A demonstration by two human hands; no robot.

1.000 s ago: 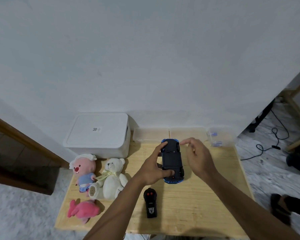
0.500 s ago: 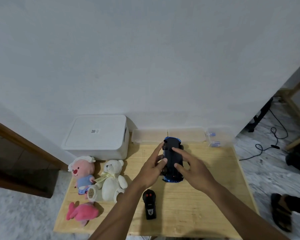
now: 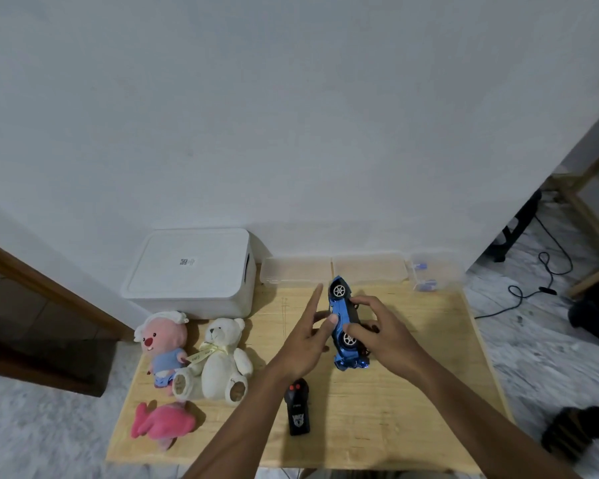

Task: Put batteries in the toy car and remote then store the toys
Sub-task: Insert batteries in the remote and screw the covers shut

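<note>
**Toy car turned on its side between both hands**

The toy car (image 3: 341,307) stands on its side to the right of the white lidded box (image 3: 191,271) and a little nearer the person, with its blue flank and two wheels facing the camera. The right hand (image 3: 384,333) grips it, thumb on the flank between the wheels and fingers curled over the upper edge toward the hidden underside. The left hand (image 3: 305,344) is largely open. Its fingers are straight and the index is raised, and only the thumb presses the flank. Whether the car's lower end touches the table (image 3: 412,392) cannot be told.

The remote (image 3: 296,407) lies flat and untouched, farther from the box toward the person. Clear trays (image 3: 296,271) sit just right of the box. Beyond them a small clear container (image 3: 429,274) holds blue-tipped items too small to identify. A white plush bear (image 3: 222,361) sits in front of the box.

Handling, as a judgement: the car is probably a light, rigid plastic shell with a glossy, rather slippery skin. The wheels turn and offer no purchase. It is best held across the body between the axles, which leaves the underside free for the battery cover. Bumpers and small trim could snap and should not be gripped.
</note>
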